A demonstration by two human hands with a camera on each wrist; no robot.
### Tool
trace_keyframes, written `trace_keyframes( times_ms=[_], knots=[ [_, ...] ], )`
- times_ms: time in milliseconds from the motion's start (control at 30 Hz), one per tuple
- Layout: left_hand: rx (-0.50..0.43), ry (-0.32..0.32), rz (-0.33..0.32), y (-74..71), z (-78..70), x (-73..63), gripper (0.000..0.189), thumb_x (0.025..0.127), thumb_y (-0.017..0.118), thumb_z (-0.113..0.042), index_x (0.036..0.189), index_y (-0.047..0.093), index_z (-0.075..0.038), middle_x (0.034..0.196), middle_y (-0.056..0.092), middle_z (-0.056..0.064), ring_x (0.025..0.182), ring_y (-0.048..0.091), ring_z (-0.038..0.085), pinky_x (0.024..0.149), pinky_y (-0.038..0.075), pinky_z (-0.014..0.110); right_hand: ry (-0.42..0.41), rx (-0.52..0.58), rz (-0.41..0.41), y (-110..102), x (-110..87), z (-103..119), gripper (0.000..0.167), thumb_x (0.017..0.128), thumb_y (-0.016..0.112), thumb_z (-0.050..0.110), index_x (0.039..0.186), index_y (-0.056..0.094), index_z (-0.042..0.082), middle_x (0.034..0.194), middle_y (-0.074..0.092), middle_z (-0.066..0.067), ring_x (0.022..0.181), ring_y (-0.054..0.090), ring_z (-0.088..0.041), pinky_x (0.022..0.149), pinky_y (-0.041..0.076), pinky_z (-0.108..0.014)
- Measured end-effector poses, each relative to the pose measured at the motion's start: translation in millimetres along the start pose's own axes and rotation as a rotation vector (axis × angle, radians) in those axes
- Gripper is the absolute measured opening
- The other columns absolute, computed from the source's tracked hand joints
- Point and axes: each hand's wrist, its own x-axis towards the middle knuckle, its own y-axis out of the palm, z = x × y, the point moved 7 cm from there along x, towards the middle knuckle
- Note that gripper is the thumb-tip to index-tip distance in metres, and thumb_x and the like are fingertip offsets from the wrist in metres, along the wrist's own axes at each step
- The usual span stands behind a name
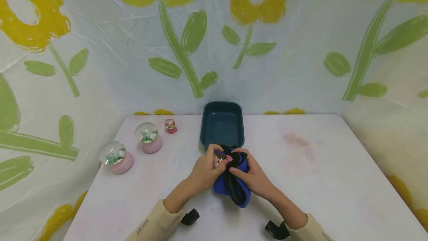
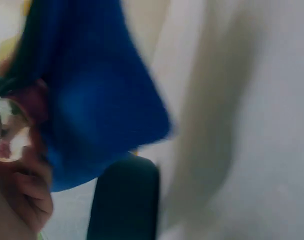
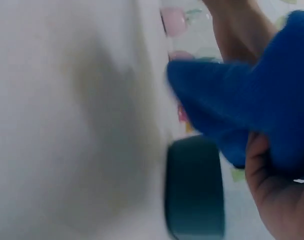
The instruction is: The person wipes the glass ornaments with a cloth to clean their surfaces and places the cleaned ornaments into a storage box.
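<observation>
Nearest are two pale sleeves, the left point(image 1: 152, 224) and the right point(image 1: 304, 229), with a small black device point(image 1: 190, 217) at the left wrist and another point(image 1: 276, 230) at the right. Beyond them the left hand point(image 1: 203, 171) has a narrow grip, thumb and fingers pinching a snow globe point(image 1: 218, 159), its clear dome towards that hand and its pink base point(image 1: 229, 158) towards the other. The right hand point(image 1: 255, 176) also has a narrow grip, pinching a blue cloth point(image 1: 220, 186) with black trim, part of which hangs down as a loop point(image 1: 238, 196). The globe sits against the cloth between both hands, probably so one hand can steady the smooth, round thing while the other manages the loose folds. Globe and cloth are held up above the white table point(image 1: 301, 185), whose surface shows a shadow in the blurred wrist views; raising them likely leaves room to turn both. Just past the hands stands a dark teal tray point(image 1: 222, 125), near the table's far edge and within easy reach. Off to the left, two larger globes, one nearer point(image 1: 116, 158) and one farther point(image 1: 148, 137), and a tiny globe point(image 1: 171, 126) stand apart, perhaps spaced for easy picking. Behind hangs a flowered sheet point(image 1: 301, 70).
</observation>
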Motion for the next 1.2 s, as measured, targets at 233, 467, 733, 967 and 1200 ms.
trace_keyframes(
  times_ms=[233,467,733,967,1200],
  knots=[
    [-0.186,-0.142,0.033,-10.7,4.3,9.0,0.041,0.089,0.068,-0.031,0.119,0.048,-0.012,0.088,0.066,-0.008,0.073,0.056,0.011,0.058,0.048,0.027,-0.086,-0.282,-0.020,-22,-4.7,6,0.052,0.090,0.071,0.013,0.135,0.047,0.017,0.131,0.050,-0.007,0.113,0.053,-0.025,0.090,0.049,-0.041],
    [-0.173,-0.107,-0.131,-27.7,6.1,24.2,0.039,0.077,0.083,-0.027,0.106,0.061,-0.012,0.083,0.068,-0.007,0.069,0.061,0.007,0.060,0.053,0.027,-0.092,-0.367,-0.034,-35,-11.2,6,0.052,0.087,0.074,0.014,0.133,0.050,0.018,0.130,0.051,0.000,0.114,0.052,-0.019,0.092,0.048,-0.038],
    [-0.133,-0.196,-0.255,-40.5,28.0,57.8,0.037,0.074,0.084,-0.026,0.105,0.068,-0.014,0.079,0.066,-0.002,0.063,0.062,0.009,0.054,0.052,0.028,-0.085,-0.389,-0.004,-46,-17.9,6,0.048,0.089,0.072,0.014,0.131,0.050,0.020,0.128,0.052,-0.001,0.109,0.052,-0.018,0.088,0.048,-0.031],
    [-0.120,-0.284,-0.212,-26.1,51.6,91.4,0.040,0.075,0.083,-0.025,0.111,0.070,-0.013,0.090,0.066,0.000,0.076,0.061,0.013,0.060,0.051,0.027,-0.032,-0.366,0.016,-54,-30.0,-3,0.048,0.090,0.071,0.017,0.132,0.049,0.022,0.129,0.051,0.000,0.109,0.053,-0.019,0.086,0.049,-0.030],
    [-0.150,-0.320,-0.178,-26.5,66.9,127.5,0.039,0.078,0.081,-0.022,0.114,0.069,-0.014,0.099,0.064,0.002,0.089,0.057,0.018,0.063,0.051,0.030,-0.048,-0.329,0.009,-56,-29.5,1,0.050,0.089,0.071,0.013,0.132,0.049,0.022,0.131,0.051,0.002,0.113,0.052,-0.018,0.088,0.047,-0.027]
  ],
)
